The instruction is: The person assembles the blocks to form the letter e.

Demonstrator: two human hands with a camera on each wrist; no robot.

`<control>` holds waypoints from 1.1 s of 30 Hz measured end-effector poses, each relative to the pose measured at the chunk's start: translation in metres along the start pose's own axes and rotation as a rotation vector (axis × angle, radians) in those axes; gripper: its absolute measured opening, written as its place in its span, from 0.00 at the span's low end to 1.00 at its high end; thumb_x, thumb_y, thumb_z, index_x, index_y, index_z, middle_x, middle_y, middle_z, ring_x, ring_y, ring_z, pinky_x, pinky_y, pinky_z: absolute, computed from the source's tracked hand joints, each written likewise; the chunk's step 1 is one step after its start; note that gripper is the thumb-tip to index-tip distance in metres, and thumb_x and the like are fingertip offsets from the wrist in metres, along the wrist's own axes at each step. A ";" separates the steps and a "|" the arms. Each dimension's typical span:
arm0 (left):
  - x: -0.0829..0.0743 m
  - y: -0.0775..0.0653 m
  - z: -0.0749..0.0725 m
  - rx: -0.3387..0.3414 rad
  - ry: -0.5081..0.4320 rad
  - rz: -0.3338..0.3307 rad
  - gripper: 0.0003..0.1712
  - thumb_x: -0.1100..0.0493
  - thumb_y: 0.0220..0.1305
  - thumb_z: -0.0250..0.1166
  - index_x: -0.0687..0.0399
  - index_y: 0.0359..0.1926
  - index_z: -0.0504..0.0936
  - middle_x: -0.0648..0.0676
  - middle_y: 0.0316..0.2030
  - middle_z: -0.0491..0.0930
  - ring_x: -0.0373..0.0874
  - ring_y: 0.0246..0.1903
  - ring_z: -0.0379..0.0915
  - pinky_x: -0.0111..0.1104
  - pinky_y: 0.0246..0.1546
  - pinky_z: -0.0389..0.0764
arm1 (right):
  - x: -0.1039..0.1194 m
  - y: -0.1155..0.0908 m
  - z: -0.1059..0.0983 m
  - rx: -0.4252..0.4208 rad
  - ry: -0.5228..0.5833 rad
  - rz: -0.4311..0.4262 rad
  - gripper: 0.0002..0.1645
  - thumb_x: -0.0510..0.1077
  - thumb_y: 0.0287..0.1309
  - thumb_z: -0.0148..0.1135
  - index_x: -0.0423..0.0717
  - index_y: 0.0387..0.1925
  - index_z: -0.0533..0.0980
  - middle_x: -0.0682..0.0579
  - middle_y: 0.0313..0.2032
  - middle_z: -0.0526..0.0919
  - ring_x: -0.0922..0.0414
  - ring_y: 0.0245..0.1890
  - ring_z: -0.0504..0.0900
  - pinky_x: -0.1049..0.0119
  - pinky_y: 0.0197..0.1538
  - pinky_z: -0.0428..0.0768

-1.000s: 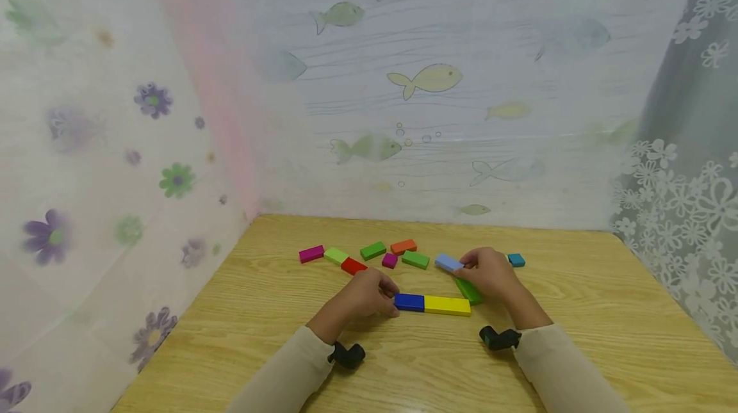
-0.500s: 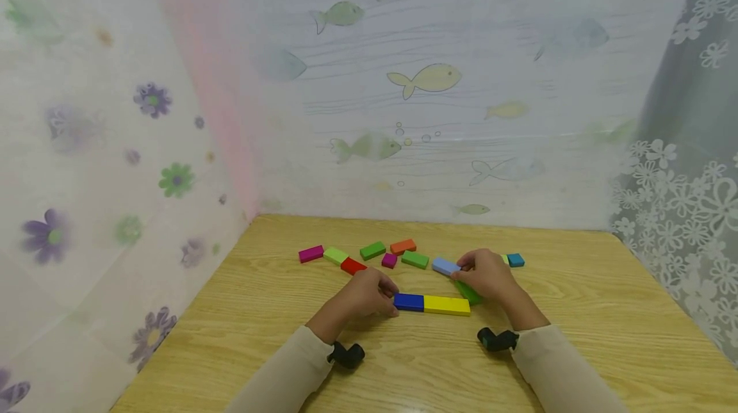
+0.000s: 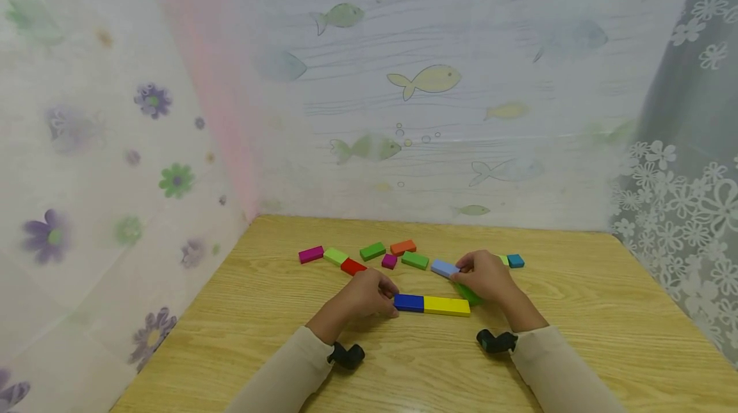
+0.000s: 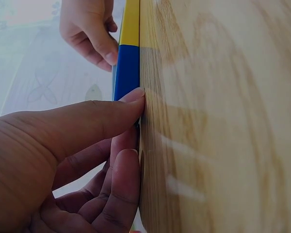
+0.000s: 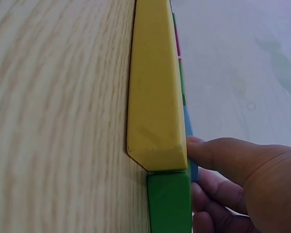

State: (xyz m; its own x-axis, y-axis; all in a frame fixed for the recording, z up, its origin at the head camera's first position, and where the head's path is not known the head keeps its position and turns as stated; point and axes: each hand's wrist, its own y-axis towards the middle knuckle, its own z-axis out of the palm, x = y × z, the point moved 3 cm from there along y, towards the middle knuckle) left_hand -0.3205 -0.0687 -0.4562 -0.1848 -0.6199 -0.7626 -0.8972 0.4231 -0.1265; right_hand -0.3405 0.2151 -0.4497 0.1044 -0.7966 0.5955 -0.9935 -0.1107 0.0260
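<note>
At the far left, the tabletop point(image 3: 230, 330) is bordered by a flower-patterned sheet point(image 3: 132, 208), and a broad stretch of wood is left between that edge and the left sleeve point(image 3: 288, 368). A magenta block point(image 3: 311, 255), a lime block point(image 3: 336, 257) and a red block point(image 3: 353, 267) are strung out beyond the left hand point(image 3: 366, 294), the red one being partly covered by it. By that hand the left end of a blue block point(image 3: 409, 303) is pinched between thumb and fingers. Behind, a group of two green blocks point(image 3: 373, 251), a small magenta block point(image 3: 389, 262) and an orange block point(image 3: 403, 248) is set well short of the fish-patterned curtain point(image 3: 426, 112). The blue block is butted end to end against a yellow block point(image 3: 446, 306). Beyond this row, across a strip of wood, the right end of a light blue block point(image 3: 444, 268) is pinched by the right hand point(image 3: 487, 277). Beneath it a slanting green block point(image 3: 468, 294) is seen; whether the two are touching is hidden by the fingers. Farther right, a teal block point(image 3: 516, 261) is placed, with wide room left towards the tabletop's right side.
</note>
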 end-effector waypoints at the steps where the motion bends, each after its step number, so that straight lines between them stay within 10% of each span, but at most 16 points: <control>1: 0.000 0.000 0.000 -0.001 -0.001 -0.002 0.22 0.60 0.49 0.84 0.52 0.47 0.90 0.46 0.39 0.84 0.44 0.40 0.78 0.39 0.44 0.84 | 0.000 0.000 0.000 -0.002 -0.001 0.001 0.20 0.51 0.61 0.74 0.42 0.49 0.85 0.52 0.40 0.87 0.55 0.40 0.83 0.53 0.48 0.83; 33: -0.001 -0.001 0.000 -0.004 -0.006 0.006 0.21 0.61 0.50 0.83 0.54 0.47 0.90 0.47 0.39 0.84 0.44 0.39 0.78 0.39 0.43 0.84 | 0.000 -0.002 0.002 -0.004 0.019 0.013 0.20 0.51 0.56 0.78 0.43 0.46 0.87 0.53 0.39 0.88 0.56 0.39 0.83 0.56 0.45 0.83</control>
State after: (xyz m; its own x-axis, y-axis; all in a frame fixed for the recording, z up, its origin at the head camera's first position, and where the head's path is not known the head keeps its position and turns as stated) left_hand -0.3191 -0.0686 -0.4550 -0.1876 -0.6134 -0.7672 -0.8978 0.4239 -0.1194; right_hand -0.3387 0.2138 -0.4513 0.0903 -0.7863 0.6112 -0.9950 -0.0977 0.0212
